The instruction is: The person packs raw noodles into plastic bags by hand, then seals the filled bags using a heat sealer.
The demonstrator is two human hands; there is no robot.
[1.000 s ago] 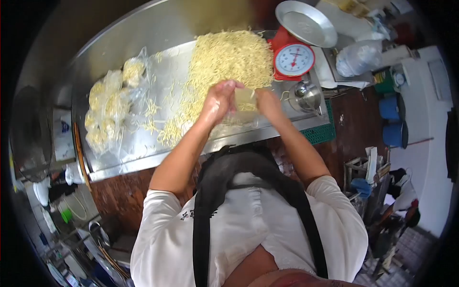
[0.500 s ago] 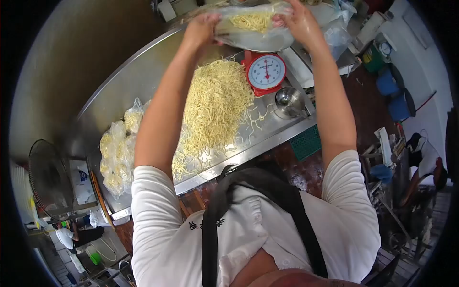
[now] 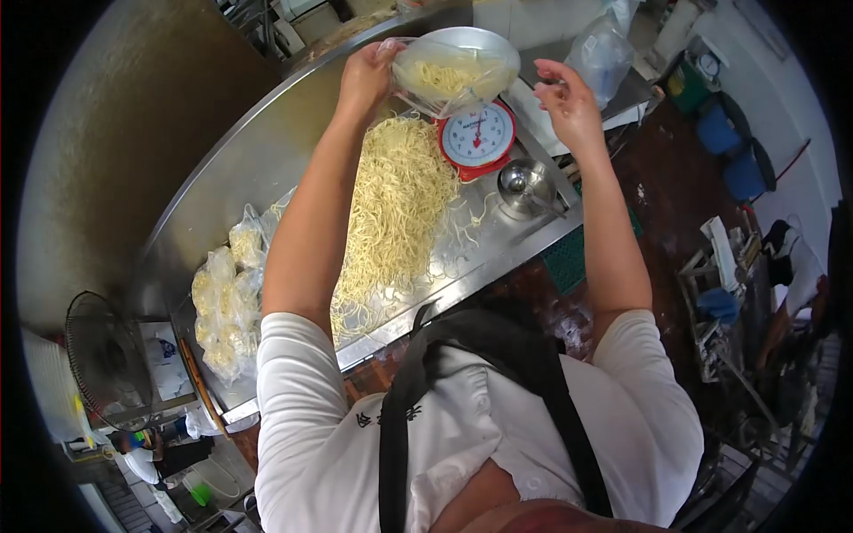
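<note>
A clear plastic bag with noodles inside lies on the round metal pan of a red dial scale. My left hand pinches the bag's left edge. To the right of the pan, my right hand is raised with its fingers apart and nothing in them. A large heap of loose noodles covers the steel table below the scale. Several bagged noodle portions are grouped at the table's left. The scale's needle points down, slightly tilted.
Beside the scale is a steel jug. A clear plastic bag stands at the upper right. At the left is a black fan, with another person farther below it. Blue bins stand at the right.
The noodle bag, carried up from the heap between both hands, now rests on the scale pan. My right hand has let go of it and moved right; my left hand still holds its edge.
</note>
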